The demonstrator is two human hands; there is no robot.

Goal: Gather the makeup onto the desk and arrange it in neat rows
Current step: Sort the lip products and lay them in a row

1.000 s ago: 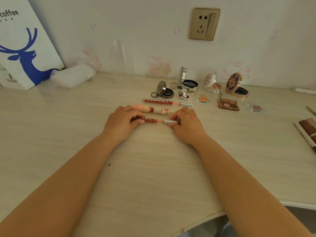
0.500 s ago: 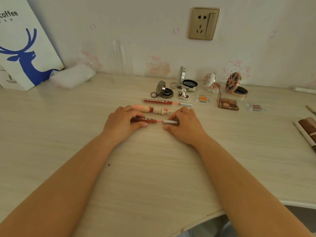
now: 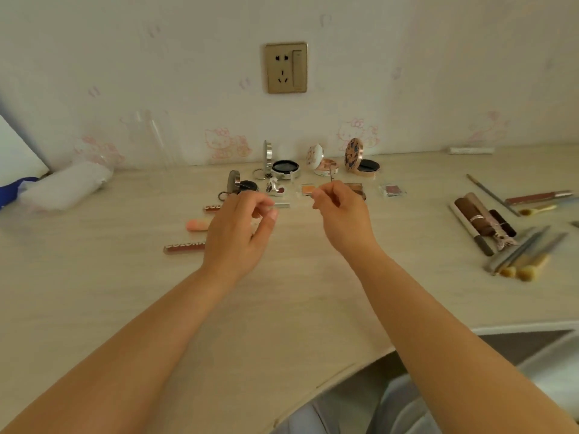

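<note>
My desk [image 3: 125, 308]: pale beige woodgrain. Wall [image 3: 438, 57]: off-white, pink cartoon-cat prints. Socket [image 3: 285, 68]: gold. Lip gloss tube [image 3: 184, 247]: dark red, white lettering. Round compact [image 3: 354, 153]: dark floral lid, rose-gold rim. My brushes [image 3: 521, 261]: tan bristles.

Left forearm: bare, enters from the lower left and runs up toward centre. Left hand [image 3: 238, 228]: raised off the surface, back toward the camera, fingers [image 3: 264, 203] loosely curled, thumb [image 3: 266, 227] extended upward beside them; nothing visibly held.

Right forearm: bare, enters from the lower right and angles up and inward. Right hand [image 3: 343, 214]: raised off the surface, wrist slightly bent, back toward the camera, fingers [image 3: 326, 195] curled inward with tips drawn near the thumb; whether anything is pinched cannot be told.

Both hands sit at similar height, apart from each other, slightly blurred.
</note>
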